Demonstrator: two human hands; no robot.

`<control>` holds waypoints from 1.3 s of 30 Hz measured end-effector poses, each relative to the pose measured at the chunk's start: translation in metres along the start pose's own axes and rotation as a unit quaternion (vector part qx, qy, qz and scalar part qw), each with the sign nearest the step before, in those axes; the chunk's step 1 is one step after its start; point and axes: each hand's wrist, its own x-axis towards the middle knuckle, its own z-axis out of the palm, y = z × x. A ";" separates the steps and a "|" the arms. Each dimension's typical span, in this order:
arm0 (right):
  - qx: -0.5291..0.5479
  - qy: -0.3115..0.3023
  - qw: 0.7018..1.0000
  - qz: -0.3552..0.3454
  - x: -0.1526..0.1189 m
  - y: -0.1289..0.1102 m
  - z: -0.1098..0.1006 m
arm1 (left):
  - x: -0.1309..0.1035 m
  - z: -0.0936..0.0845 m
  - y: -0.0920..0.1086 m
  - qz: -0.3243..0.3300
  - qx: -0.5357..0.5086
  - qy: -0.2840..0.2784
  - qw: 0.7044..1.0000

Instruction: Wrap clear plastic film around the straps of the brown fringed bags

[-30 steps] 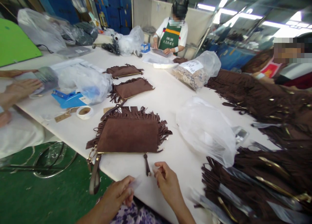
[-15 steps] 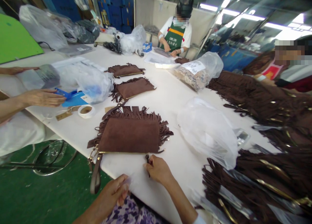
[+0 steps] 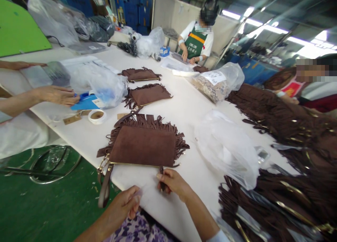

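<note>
At lower centre, your right hand pinches the zipper pull just below the brown pouch; your left hand pinches translucent film.

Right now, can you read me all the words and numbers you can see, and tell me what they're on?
"OMLUN": on the co-worker's green apron; the characters under it are too blurred to read.
Handwriting on the white label of the plastic bag: too blurred.
Small white sticker by the blue object: too small.
Marks on the blue box: too small.
</note>
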 end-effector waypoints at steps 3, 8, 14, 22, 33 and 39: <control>0.046 -0.054 0.997 0.013 0.000 0.001 -0.004 | -0.001 -0.003 -0.004 -0.005 -0.011 0.005 1.000; 0.079 -0.086 0.993 0.026 0.001 0.002 -0.011 | 0.000 -0.003 -0.008 -0.005 -0.033 0.016 0.999; 0.083 -0.080 0.993 0.028 -0.001 -0.001 -0.011 | 0.015 0.007 -0.004 -0.039 -0.152 0.007 0.988; 0.117 -0.063 0.991 0.013 -0.002 -0.001 -0.005 | 0.033 0.034 0.012 -0.084 -0.266 0.012 0.960; 0.252 -0.048 0.966 0.008 0.003 0.011 0.002 | 0.036 0.031 0.020 -0.104 -0.348 0.019 0.931; 0.252 -0.027 0.967 -0.005 0.003 0.014 0.006 | 0.038 0.029 0.023 -0.118 -0.312 0.025 0.943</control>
